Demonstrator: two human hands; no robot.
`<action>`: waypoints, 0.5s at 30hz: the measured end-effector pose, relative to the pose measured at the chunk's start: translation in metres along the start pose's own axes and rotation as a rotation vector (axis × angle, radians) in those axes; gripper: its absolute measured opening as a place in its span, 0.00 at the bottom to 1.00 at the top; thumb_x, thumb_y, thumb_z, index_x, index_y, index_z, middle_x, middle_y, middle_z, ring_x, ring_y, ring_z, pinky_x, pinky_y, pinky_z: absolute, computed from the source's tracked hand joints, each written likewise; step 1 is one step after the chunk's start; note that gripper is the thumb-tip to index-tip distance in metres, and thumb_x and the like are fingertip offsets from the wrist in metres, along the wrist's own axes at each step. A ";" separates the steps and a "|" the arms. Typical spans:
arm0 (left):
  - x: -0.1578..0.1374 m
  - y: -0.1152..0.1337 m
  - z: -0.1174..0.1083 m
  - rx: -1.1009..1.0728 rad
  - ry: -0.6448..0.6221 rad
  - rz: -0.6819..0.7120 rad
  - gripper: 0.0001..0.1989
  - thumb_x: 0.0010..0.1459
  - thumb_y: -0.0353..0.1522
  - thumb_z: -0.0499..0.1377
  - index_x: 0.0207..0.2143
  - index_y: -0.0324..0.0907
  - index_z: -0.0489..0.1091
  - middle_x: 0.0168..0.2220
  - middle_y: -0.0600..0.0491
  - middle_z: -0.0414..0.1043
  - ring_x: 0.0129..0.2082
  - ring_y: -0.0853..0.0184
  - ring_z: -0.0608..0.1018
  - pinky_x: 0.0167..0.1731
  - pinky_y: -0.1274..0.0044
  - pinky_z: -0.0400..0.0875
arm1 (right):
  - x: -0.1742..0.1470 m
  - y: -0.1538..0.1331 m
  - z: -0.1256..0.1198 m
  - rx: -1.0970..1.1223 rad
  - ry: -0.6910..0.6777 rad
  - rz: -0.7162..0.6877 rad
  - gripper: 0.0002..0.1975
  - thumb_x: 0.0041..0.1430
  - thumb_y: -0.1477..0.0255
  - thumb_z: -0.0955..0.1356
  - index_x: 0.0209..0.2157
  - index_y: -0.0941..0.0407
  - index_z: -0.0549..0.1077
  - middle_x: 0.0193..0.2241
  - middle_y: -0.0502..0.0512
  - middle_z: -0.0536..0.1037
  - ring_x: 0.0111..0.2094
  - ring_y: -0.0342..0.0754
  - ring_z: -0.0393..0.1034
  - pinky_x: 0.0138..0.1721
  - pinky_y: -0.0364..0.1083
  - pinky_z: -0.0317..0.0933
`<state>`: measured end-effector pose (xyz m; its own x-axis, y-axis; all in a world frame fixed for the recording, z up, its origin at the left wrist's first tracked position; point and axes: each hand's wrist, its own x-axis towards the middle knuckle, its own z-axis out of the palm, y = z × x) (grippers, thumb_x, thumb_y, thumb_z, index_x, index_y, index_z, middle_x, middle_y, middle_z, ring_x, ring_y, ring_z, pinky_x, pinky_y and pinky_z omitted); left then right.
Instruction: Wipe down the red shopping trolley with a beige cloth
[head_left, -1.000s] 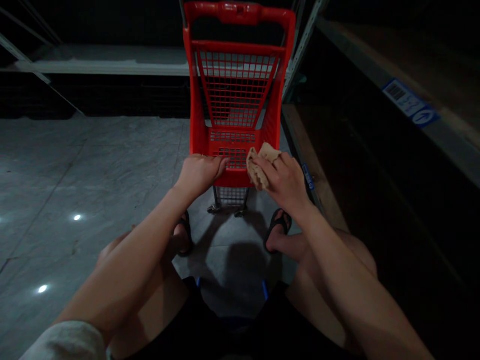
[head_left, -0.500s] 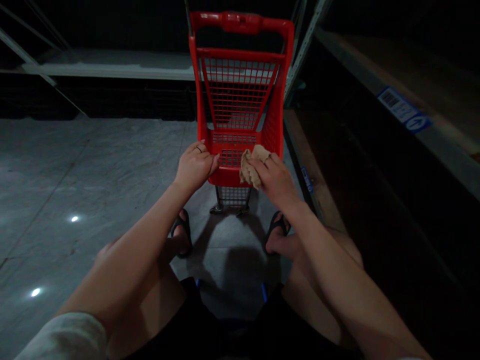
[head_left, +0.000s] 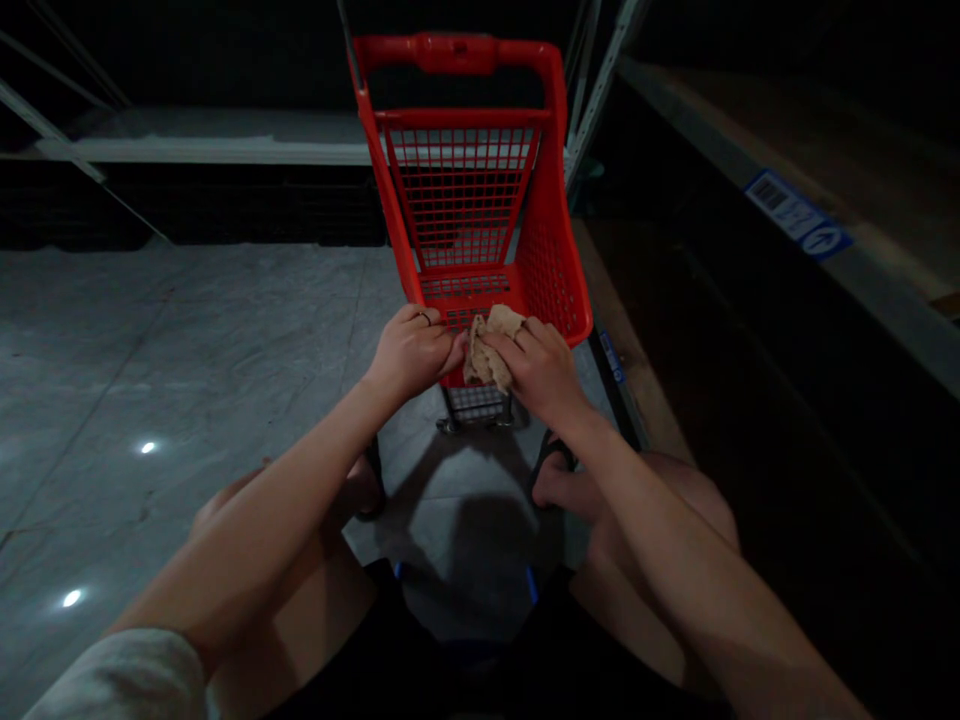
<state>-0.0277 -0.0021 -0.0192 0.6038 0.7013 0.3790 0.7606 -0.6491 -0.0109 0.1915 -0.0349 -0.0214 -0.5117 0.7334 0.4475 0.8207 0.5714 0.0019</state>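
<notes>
A small red plastic shopping cart (head_left: 551, 260) with grid sides stands upright between my feet, its handle at the far end. My left hand (head_left: 416, 347) is closed over the left part of its near rim, thumb pointing right. My right hand (head_left: 544, 365) is closed on a crumpled brown cloth (head_left: 487, 360), pressed to the same rim near the middle. The cloth lies close beside my left thumb. My fingertips are partly hidden behind the rim and the cloth.
White metal shelving (head_left: 240, 148) runs behind the cart, with black crates (head_left: 330, 205) under it. At right is a dark shelf edge (head_left: 694, 140) bearing a blue price label (head_left: 799, 213). Grey tiled floor (head_left: 247, 340) spreads to the left.
The cart has turned, its near end swinging right and its handle shifting left. My left hand has moved right and slightly down with the rim; the cloth has moved a little left, closer to it.
</notes>
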 end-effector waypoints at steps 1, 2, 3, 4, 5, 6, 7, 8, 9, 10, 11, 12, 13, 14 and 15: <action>0.000 -0.001 0.000 -0.008 0.005 0.022 0.26 0.72 0.38 0.45 0.26 0.44 0.77 0.28 0.45 0.78 0.40 0.58 0.78 0.48 0.63 0.71 | -0.005 0.005 -0.001 -0.007 0.004 0.001 0.15 0.69 0.73 0.66 0.53 0.53 0.79 0.36 0.60 0.79 0.45 0.57 0.66 0.42 0.53 0.57; 0.000 -0.003 0.000 -0.013 0.019 0.039 0.26 0.72 0.38 0.45 0.28 0.43 0.77 0.30 0.45 0.79 0.42 0.58 0.78 0.51 0.62 0.71 | -0.010 0.011 -0.002 -0.017 0.005 0.004 0.15 0.69 0.73 0.66 0.53 0.53 0.79 0.35 0.60 0.79 0.45 0.57 0.66 0.42 0.53 0.57; 0.001 -0.006 0.001 -0.019 0.040 0.049 0.26 0.72 0.39 0.45 0.29 0.43 0.78 0.32 0.46 0.79 0.44 0.57 0.78 0.53 0.61 0.72 | -0.015 0.018 -0.004 -0.026 0.003 0.013 0.15 0.68 0.74 0.66 0.53 0.52 0.79 0.35 0.59 0.79 0.45 0.57 0.66 0.42 0.53 0.57; 0.003 -0.011 0.002 -0.027 0.064 0.056 0.25 0.72 0.39 0.45 0.30 0.43 0.78 0.34 0.46 0.79 0.46 0.57 0.78 0.56 0.60 0.71 | -0.021 0.027 -0.007 -0.034 -0.004 0.030 0.16 0.67 0.75 0.66 0.54 0.51 0.79 0.36 0.59 0.79 0.46 0.57 0.65 0.43 0.53 0.57; 0.005 -0.016 0.003 -0.040 0.087 0.062 0.25 0.72 0.39 0.45 0.32 0.43 0.78 0.36 0.47 0.79 0.48 0.56 0.78 0.58 0.59 0.71 | -0.027 0.036 -0.010 -0.039 -0.014 0.052 0.17 0.66 0.75 0.67 0.54 0.51 0.78 0.37 0.59 0.79 0.48 0.58 0.65 0.45 0.54 0.57; 0.008 -0.022 0.004 -0.058 0.108 0.068 0.24 0.72 0.39 0.46 0.33 0.43 0.78 0.37 0.48 0.78 0.49 0.56 0.78 0.60 0.58 0.70 | -0.033 0.047 -0.013 -0.043 -0.022 0.083 0.18 0.65 0.76 0.67 0.55 0.50 0.78 0.39 0.59 0.80 0.49 0.59 0.65 0.46 0.55 0.58; 0.011 -0.027 0.004 -0.078 0.124 0.075 0.23 0.72 0.38 0.46 0.35 0.44 0.78 0.39 0.48 0.78 0.51 0.56 0.78 0.62 0.57 0.69 | -0.039 0.058 -0.017 -0.048 -0.028 0.124 0.19 0.65 0.76 0.67 0.55 0.50 0.78 0.40 0.59 0.80 0.51 0.60 0.64 0.48 0.55 0.58; 0.015 -0.032 0.005 -0.098 0.134 0.084 0.22 0.72 0.38 0.45 0.37 0.44 0.78 0.41 0.48 0.78 0.52 0.56 0.77 0.63 0.57 0.69 | -0.044 0.069 -0.021 -0.054 -0.028 0.171 0.20 0.64 0.77 0.67 0.56 0.50 0.78 0.42 0.60 0.80 0.53 0.61 0.64 0.49 0.56 0.58; 0.018 -0.036 0.005 -0.114 0.138 0.094 0.22 0.72 0.38 0.45 0.39 0.43 0.78 0.43 0.48 0.78 0.53 0.56 0.77 0.63 0.57 0.69 | -0.050 0.080 -0.024 -0.056 -0.026 0.219 0.21 0.63 0.77 0.67 0.56 0.51 0.78 0.42 0.61 0.80 0.54 0.63 0.63 0.50 0.57 0.58; 0.021 -0.039 0.006 -0.128 0.140 0.099 0.22 0.73 0.38 0.44 0.40 0.43 0.77 0.44 0.47 0.78 0.53 0.56 0.77 0.64 0.57 0.69 | -0.054 0.089 -0.025 -0.048 -0.021 0.265 0.21 0.63 0.77 0.67 0.56 0.51 0.78 0.43 0.61 0.80 0.55 0.64 0.63 0.50 0.58 0.58; 0.024 -0.040 0.008 -0.140 0.141 0.097 0.22 0.73 0.38 0.44 0.40 0.42 0.77 0.44 0.47 0.77 0.53 0.56 0.77 0.64 0.58 0.69 | -0.057 0.096 -0.026 -0.027 -0.011 0.302 0.21 0.63 0.77 0.66 0.56 0.52 0.78 0.43 0.61 0.80 0.55 0.64 0.63 0.51 0.59 0.59; 0.026 -0.039 0.010 -0.152 0.144 0.087 0.22 0.73 0.38 0.44 0.39 0.42 0.76 0.42 0.46 0.77 0.52 0.56 0.77 0.64 0.58 0.69 | -0.059 0.101 -0.025 0.009 0.003 0.330 0.22 0.63 0.77 0.66 0.56 0.52 0.78 0.44 0.62 0.80 0.54 0.64 0.64 0.51 0.59 0.60; 0.028 -0.037 0.012 -0.162 0.150 0.073 0.22 0.73 0.38 0.43 0.38 0.43 0.76 0.40 0.47 0.76 0.51 0.56 0.77 0.63 0.58 0.69 | -0.059 0.104 -0.023 0.056 0.019 0.349 0.22 0.62 0.78 0.66 0.56 0.52 0.78 0.45 0.61 0.79 0.53 0.63 0.65 0.51 0.59 0.61; 0.030 -0.034 0.015 -0.171 0.160 0.054 0.22 0.73 0.38 0.43 0.37 0.43 0.76 0.38 0.47 0.76 0.49 0.56 0.77 0.63 0.57 0.69 | -0.059 0.104 -0.019 0.104 0.040 0.363 0.22 0.62 0.78 0.66 0.56 0.51 0.78 0.46 0.61 0.79 0.53 0.62 0.66 0.51 0.59 0.63; 0.031 -0.031 0.018 -0.176 0.173 0.035 0.22 0.73 0.37 0.43 0.36 0.43 0.75 0.36 0.47 0.75 0.48 0.56 0.78 0.63 0.57 0.69 | -0.058 0.104 -0.016 0.147 0.063 0.375 0.23 0.61 0.78 0.66 0.56 0.51 0.77 0.47 0.61 0.78 0.52 0.61 0.67 0.51 0.59 0.64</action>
<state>-0.0281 0.0452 -0.0237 0.5675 0.6267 0.5340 0.6778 -0.7238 0.1291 0.3102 -0.0240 -0.0330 -0.1630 0.8795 0.4471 0.9001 0.3182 -0.2976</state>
